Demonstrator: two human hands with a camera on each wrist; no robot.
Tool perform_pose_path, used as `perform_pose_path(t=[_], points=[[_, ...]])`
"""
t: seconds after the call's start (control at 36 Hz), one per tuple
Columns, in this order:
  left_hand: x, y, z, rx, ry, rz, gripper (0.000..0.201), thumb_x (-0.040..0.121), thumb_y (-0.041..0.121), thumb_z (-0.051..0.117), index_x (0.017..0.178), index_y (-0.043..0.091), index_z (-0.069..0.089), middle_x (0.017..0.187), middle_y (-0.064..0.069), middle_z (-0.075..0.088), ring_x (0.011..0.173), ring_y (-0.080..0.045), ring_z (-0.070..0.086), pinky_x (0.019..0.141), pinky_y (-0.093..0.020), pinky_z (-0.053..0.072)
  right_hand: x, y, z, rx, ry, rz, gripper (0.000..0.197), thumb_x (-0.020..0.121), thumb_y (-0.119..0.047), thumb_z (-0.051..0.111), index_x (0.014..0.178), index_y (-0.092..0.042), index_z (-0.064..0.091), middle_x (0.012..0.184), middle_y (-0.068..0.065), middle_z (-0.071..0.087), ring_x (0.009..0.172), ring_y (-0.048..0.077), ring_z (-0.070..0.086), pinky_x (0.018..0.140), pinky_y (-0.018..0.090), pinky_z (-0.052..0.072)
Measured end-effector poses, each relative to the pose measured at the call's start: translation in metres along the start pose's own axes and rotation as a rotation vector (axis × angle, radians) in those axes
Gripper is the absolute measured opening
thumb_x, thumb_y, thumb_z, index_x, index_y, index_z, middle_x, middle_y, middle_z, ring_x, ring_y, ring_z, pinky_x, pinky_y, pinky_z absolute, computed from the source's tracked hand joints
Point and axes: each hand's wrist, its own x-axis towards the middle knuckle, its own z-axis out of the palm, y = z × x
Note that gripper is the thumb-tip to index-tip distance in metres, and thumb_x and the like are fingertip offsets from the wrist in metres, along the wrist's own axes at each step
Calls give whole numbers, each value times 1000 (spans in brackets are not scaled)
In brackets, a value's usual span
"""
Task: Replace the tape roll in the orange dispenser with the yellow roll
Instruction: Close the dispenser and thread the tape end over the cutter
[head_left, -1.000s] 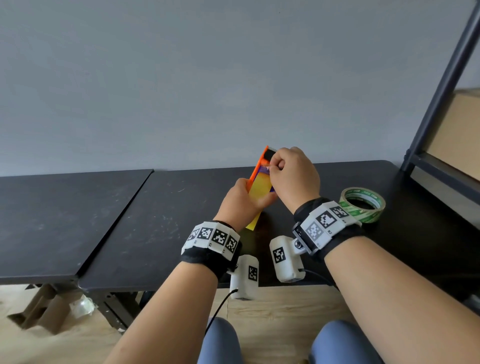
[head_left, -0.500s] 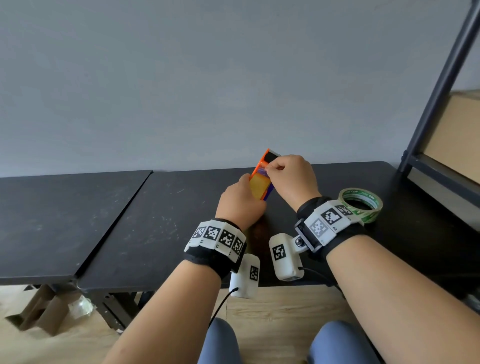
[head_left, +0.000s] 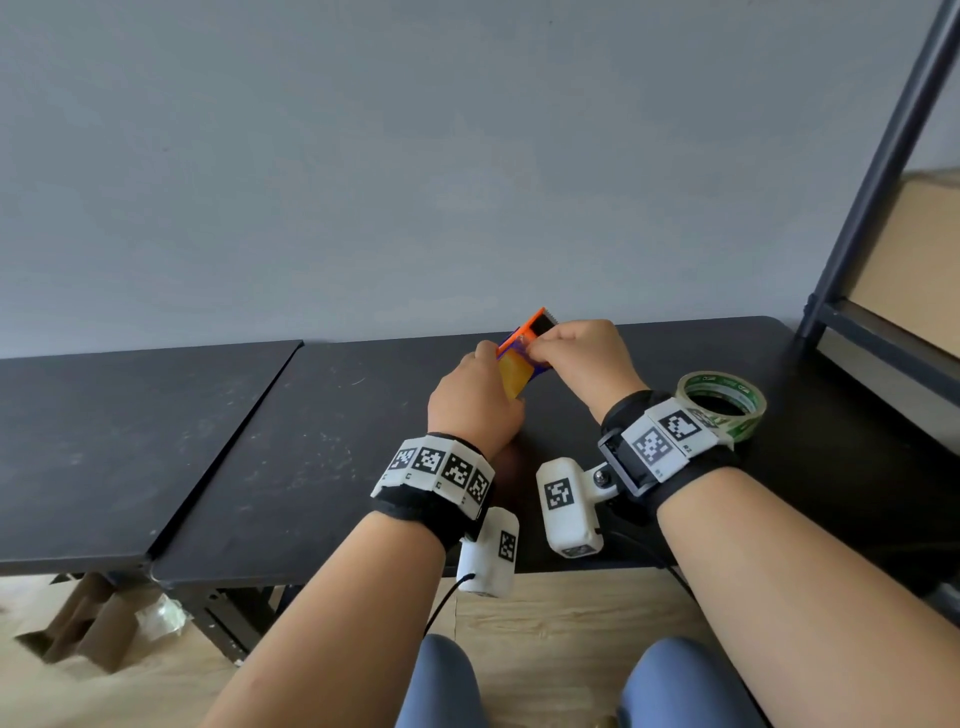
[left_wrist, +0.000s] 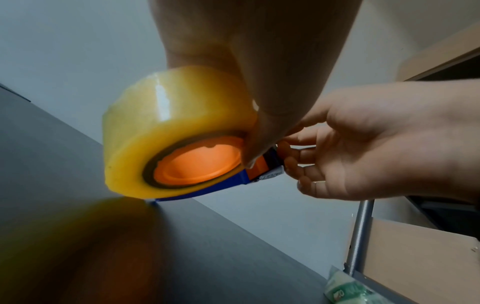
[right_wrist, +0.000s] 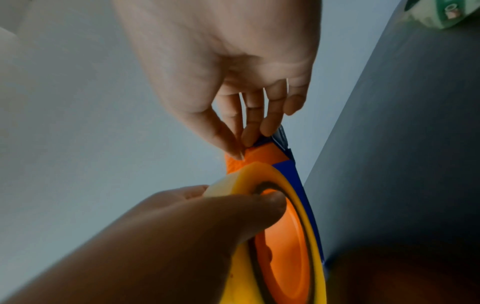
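Note:
The orange dispenser (head_left: 531, 326) stands on edge on the black table (head_left: 322, 441), its blue side plate (left_wrist: 221, 188) touching the top. The yellow roll (left_wrist: 168, 127) sits on the dispenser's orange hub (left_wrist: 200, 162). My left hand (head_left: 475, 400) grips the roll from above, thumb (right_wrist: 259, 202) on its inner rim. My right hand (head_left: 571, 358) pinches the dispenser's front end (right_wrist: 262, 156) by the cutter between thumb and fingertips. Whether a tape end lies in that pinch is hidden.
A green-printed tape roll (head_left: 722, 402) lies flat on the table behind my right wrist. A dark metal shelf post (head_left: 878, 171) with a cardboard box (head_left: 914, 270) stands at the right. A second black table (head_left: 104, 441) adjoins on the left.
Both hands have lowered the dispenser with the yellow roll from the air onto the table and a little away from me. My left hand now covers more of the roll.

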Motion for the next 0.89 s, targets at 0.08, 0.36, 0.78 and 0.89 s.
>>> perform_pose_path(t=[0.08,0.36,0.78,0.89], points=[[1,-2,0,-21,2,-3,41,79,21,61,117,15,49,112,-6,62,99,-33,62,69,-32,42,-3,0,1,11,24,-2,14,80,-16,66,79,-5,76,90,16,74,95,30,68,87,43,53],[-1,-1,-2,-51,-20,-19,42,75,20,62,114,14,48,109,-7,60,97,-32,62,70,-31,44,-4,-2,3,-17,220,3,12,77,-9,58,77,-13,69,88,3,72,92,25,66,82,41,55],[-4,-1,-2,-82,-75,61,51,76,19,60,125,19,48,111,-3,60,98,-26,60,72,-31,46,8,13,1,121,306,80,10,77,-15,53,82,-14,61,82,11,71,74,28,71,74,48,60],[-3,-2,-3,-90,-66,64,49,76,19,62,123,19,48,109,-2,60,97,-25,60,71,-29,43,10,13,1,64,321,24,9,83,-12,53,87,-11,62,97,8,69,86,23,64,67,30,51]])
